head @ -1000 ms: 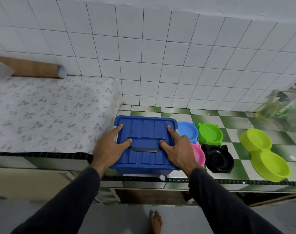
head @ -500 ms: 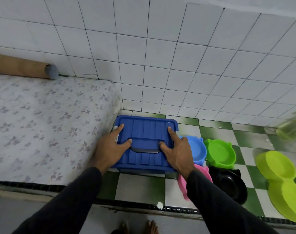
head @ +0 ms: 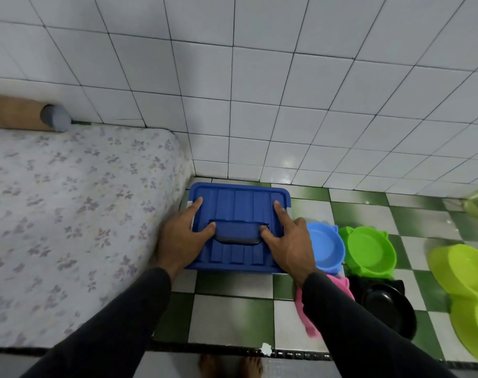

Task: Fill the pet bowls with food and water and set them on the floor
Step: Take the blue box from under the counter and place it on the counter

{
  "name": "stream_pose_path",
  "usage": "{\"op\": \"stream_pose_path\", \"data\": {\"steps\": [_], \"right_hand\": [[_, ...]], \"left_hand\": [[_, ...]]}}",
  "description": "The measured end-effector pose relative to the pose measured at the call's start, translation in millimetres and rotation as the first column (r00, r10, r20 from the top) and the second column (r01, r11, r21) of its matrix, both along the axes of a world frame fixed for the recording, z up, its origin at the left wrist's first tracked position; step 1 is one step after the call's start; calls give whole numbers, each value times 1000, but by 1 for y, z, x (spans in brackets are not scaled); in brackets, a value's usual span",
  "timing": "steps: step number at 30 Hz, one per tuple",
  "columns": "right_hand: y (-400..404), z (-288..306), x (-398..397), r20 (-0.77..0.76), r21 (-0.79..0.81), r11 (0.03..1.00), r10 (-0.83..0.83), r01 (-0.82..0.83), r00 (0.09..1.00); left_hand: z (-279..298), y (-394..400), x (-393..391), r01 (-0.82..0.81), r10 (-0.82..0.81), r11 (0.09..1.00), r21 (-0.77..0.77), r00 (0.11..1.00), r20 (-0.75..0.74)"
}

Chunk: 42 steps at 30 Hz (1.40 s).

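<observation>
Both hands, left (head: 182, 241) & right (head: 289, 244), lie spread flat on blue box lid (head: 239, 227), thumbs at its center handle; bowls sit just right of box, nearer right hand.

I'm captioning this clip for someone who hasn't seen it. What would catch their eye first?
Both hands, left hand and right hand, lie on the ribbed lid of a dark blue plastic storage box on the green-and-white checkered counter by the white tiled wall. Right of it cluster bright pet bowls: a light blue bowl, a lime green bowl and a black bowl.
</observation>
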State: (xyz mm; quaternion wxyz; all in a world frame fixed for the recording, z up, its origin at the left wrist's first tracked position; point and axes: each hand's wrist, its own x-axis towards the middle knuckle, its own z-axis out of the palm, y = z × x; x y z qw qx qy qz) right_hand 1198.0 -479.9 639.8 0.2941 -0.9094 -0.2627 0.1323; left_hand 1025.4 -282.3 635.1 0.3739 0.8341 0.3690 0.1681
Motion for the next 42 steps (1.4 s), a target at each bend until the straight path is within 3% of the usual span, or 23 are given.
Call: {"op": "stream_pose_path", "data": {"steps": [8, 17, 36, 42], "right_hand": [[11, -11, 18, -39, 24, 1000, 2, -1, 999], [22, -16, 31, -61, 32, 999, 7, -5, 998], [28, 1, 38, -64, -89, 992, 82, -87, 995], [19, 12, 26, 0, -183, 970, 159, -157, 987]], "left_hand": [[-14, 14, 18, 4, -3, 1000, 15, 994, -106], [-16, 25, 33, -8, 8, 1000, -7, 995, -96], [1, 19, 42, 9, -8, 1000, 1, 985, -170], [12, 9, 36, 95, -65, 991, 97, 960, -271]]}}
